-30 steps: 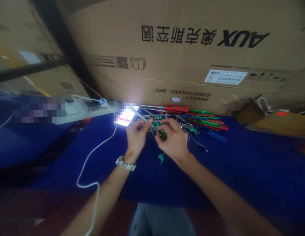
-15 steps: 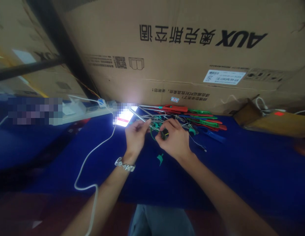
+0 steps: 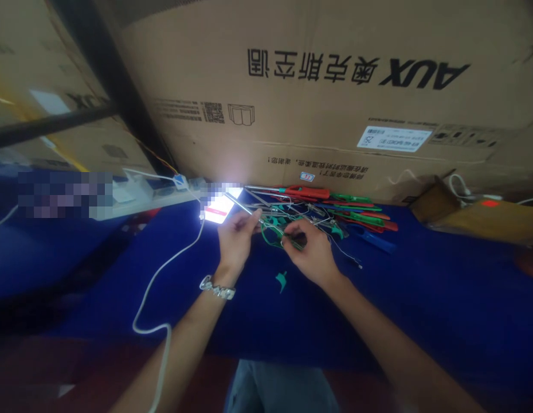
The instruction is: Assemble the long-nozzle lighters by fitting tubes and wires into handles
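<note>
My left hand [image 3: 235,241] is closed on a thin metal tube [image 3: 238,202], which points up and left towards a bright phone-like screen [image 3: 221,206]. My right hand [image 3: 313,252] pinches a small dark part [image 3: 294,241], mostly covered by the fingers; its exact kind cannot be made out. A thin pale wire runs between the two hands, and a green wire [image 3: 269,238] loops below it. Just beyond my hands lies a pile of long-nosed lighters with red handles [image 3: 307,192] and green handles [image 3: 363,217]. A small green trigger-shaped piece [image 3: 281,281] rests on the cloth nearer me.
Blue cloth [image 3: 404,310] covers the table. A large cardboard box [image 3: 318,115] stands along the back. On the left, a white cable [image 3: 159,275] trails past my left forearm from near a power strip [image 3: 163,195]. A blue handle [image 3: 373,238] lies right of the pile.
My right hand has shifted slightly right and down, away from my left hand, widening the gap with the wire across it. The left hand still holds the tube. The view has shifted slightly.
</note>
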Available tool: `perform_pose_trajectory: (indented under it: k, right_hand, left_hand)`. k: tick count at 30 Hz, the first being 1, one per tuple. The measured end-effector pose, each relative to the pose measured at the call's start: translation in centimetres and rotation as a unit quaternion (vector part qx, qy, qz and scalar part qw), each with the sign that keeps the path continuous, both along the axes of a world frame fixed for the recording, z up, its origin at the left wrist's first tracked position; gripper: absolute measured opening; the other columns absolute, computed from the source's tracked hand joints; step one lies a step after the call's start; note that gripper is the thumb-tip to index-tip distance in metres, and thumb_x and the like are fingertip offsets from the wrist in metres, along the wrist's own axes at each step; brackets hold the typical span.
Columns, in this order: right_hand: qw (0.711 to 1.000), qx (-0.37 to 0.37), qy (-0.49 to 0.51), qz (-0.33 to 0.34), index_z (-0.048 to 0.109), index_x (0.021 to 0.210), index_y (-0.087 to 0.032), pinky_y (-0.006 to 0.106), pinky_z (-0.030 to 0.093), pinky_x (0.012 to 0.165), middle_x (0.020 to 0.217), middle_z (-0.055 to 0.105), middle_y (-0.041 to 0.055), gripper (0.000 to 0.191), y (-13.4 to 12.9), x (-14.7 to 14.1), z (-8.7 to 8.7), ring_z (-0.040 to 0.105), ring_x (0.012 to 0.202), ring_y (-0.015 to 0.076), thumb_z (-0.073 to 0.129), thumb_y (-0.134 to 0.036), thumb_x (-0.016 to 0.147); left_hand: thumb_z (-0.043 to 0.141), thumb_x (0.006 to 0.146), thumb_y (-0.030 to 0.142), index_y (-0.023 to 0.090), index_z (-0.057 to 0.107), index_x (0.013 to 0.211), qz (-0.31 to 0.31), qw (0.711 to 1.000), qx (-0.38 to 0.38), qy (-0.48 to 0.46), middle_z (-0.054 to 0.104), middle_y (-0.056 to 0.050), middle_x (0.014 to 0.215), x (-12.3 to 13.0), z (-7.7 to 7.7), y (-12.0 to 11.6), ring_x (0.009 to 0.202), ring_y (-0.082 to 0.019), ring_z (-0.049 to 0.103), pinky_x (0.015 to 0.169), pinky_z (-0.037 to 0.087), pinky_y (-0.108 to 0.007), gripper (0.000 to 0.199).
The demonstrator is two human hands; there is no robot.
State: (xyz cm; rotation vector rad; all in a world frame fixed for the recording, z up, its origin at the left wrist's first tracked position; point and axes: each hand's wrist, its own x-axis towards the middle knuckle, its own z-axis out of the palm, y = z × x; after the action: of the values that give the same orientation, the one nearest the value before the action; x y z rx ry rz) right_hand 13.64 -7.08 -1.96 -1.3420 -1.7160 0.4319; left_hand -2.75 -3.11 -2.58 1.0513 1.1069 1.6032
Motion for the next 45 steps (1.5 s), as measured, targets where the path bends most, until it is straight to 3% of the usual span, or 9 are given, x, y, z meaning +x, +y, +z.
perform_pose_trajectory:
  k: [7,16,24,29,37,45]
  right_hand:
    - [0.989,-0.076,0.117,0.055,0.072,0.091,-0.022,0.033,0.057,0.075,0.087,0.076,0.0036,0.014,0.9,0.6,-0.5,0.071,0.08,0.0194,0.068,-0.029,0.079]
    - [0.976,-0.092,0.173,0.1,0.075,0.088,-0.021,0.033,0.06,0.074,0.084,0.077,0.0026,0.013,1.1,0.4,-0.7,0.074,0.077,0.0187,0.07,-0.025,0.077]
    - [0.989,0.018,0.126,0.078,0.079,0.095,-0.024,0.028,0.056,0.062,0.088,0.077,0.0027,0.016,0.0,-0.2,-0.1,0.07,0.07,0.0154,0.065,-0.023,0.087]
    - [0.989,0.08,0.099,0.078,0.079,0.1,-0.026,0.031,0.058,0.073,0.093,0.077,0.0027,0.021,-0.4,-0.6,-0.2,0.072,0.08,0.0166,0.063,-0.018,0.09]
    - [0.99,0.102,0.063,0.072,0.079,0.1,-0.027,0.032,0.06,0.076,0.095,0.074,0.003,0.024,-0.3,-0.6,-0.5,0.071,0.086,0.0171,0.059,-0.015,0.093]
    - [0.988,0.105,0.092,0.072,0.079,0.099,-0.027,0.032,0.06,0.075,0.094,0.075,0.0027,0.023,-0.3,-0.6,-0.7,0.071,0.084,0.0165,0.061,-0.014,0.091]
  left_hand:
    - [0.083,0.071,0.037,0.014,0.073,0.07,-0.012,1.0,-0.005,-0.029,0.071,-0.001,0.067,0.2,0.4,-0.2,0.06,-0.009,0.065,0.062,0.059,-0.021,0.025]
    - [0.083,0.072,0.037,0.015,0.071,0.071,-0.007,1.0,0.027,0.012,0.07,-0.001,0.066,0.1,-0.1,0.1,0.059,-0.01,0.064,0.059,0.058,-0.021,0.026]
    - [0.079,0.077,0.041,0.016,0.069,0.077,0.017,0.998,0.063,0.023,0.069,0.0,0.067,0.0,0.0,-0.1,0.059,-0.012,0.064,0.057,0.056,-0.024,0.027]
    - [0.076,0.08,0.042,0.017,0.068,0.08,0.037,0.996,0.074,0.019,0.073,-0.003,0.077,-0.2,0.6,-0.1,0.062,-0.012,0.067,0.055,0.056,-0.023,0.027]
    - [0.075,0.08,0.046,0.016,0.064,0.078,0.036,0.998,0.027,-0.038,0.066,0.0,0.066,-0.8,0.5,0.3,0.059,-0.012,0.067,0.056,0.059,-0.022,0.032]
    - [0.078,0.078,0.043,0.017,0.068,0.086,-0.013,0.999,0.039,0.016,0.068,-0.002,0.075,-0.8,0.7,0.1,0.068,-0.013,0.067,0.06,0.058,-0.023,0.029]
